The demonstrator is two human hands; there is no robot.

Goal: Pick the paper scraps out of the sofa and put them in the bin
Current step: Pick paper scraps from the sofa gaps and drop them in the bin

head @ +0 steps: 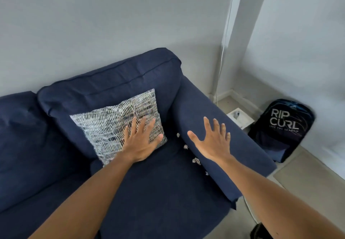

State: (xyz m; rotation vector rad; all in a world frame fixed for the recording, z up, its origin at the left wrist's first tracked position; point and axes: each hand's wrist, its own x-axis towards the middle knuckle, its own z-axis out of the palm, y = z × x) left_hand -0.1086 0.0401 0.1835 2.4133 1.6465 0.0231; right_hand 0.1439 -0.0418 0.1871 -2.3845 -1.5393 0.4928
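Observation:
Several small crumpled paper scraps sit in the crease between the seat and the right armrest of the dark blue sofa [158, 192]: one scrap [178, 135] farthest back, one [185, 146] below it, a bigger one [196, 161] nearer me, and a small one [206, 173] lowest. My left hand [141, 141] lies flat with fingers spread on the lower right corner of a black-and-white patterned cushion [112, 124]. My right hand [212, 141] hovers with fingers spread over the armrest [233, 145], just right of the scraps. Neither hand holds anything.
A white square bin [240, 119] stands on the floor behind the armrest, near the wall corner. A dark backpack [283, 126] with white lettering leans against the right wall. A white cable [224, 52] runs down the corner. The floor is beige tile.

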